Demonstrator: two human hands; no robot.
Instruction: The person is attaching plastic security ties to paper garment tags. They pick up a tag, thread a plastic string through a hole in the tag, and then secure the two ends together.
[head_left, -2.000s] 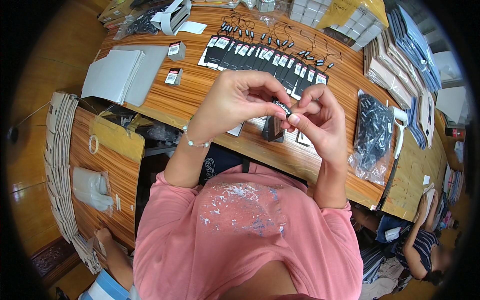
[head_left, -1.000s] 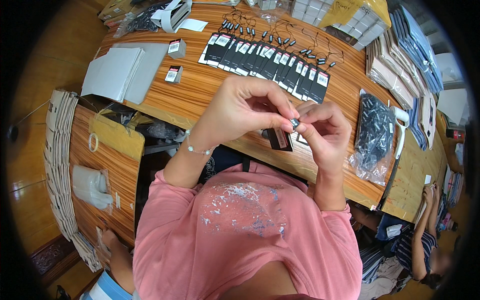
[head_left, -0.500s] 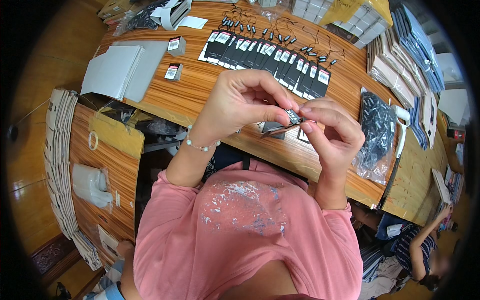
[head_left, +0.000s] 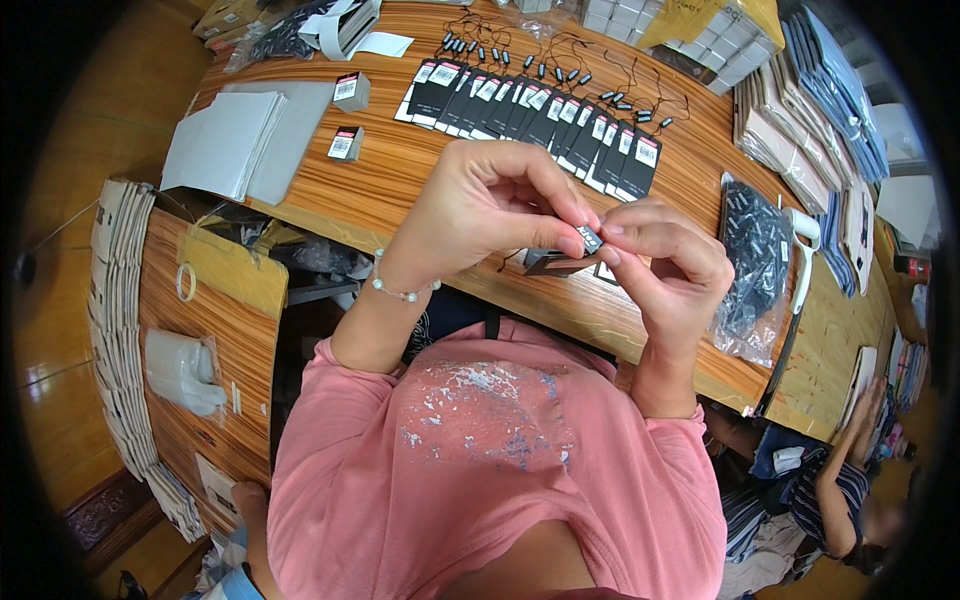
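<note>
In front of my chest, over the table's near edge, both hands meet on a small black plastic string seal (head_left: 589, 238) with white marks. My left hand (head_left: 500, 205) is closed, thumb and forefinger pinching the seal's left side. My right hand (head_left: 665, 255) pinches its right end with thumb and fingertips. A dark hang tag (head_left: 556, 264) dangles just under my left fingertips; the cord joining it to the seal is mostly hidden. Beyond my hands lies an overlapping row of black hang tags (head_left: 570, 130) with white stickers, their black cords and seals (head_left: 540, 70) spread toward the far side.
Two small label stacks (head_left: 346, 143) and white sheets (head_left: 222, 140) lie left. On the right are a clear bag of black seals (head_left: 752, 265), a white-handled tool (head_left: 803, 240) and bagged folded garments (head_left: 835, 100). A co-worker's arm (head_left: 835, 480) shows lower right.
My fingertips have drawn closer around the seal, and it has turned slightly. The hang tag below has swung and tilted. At lower right, the co-worker's arms have moved.
</note>
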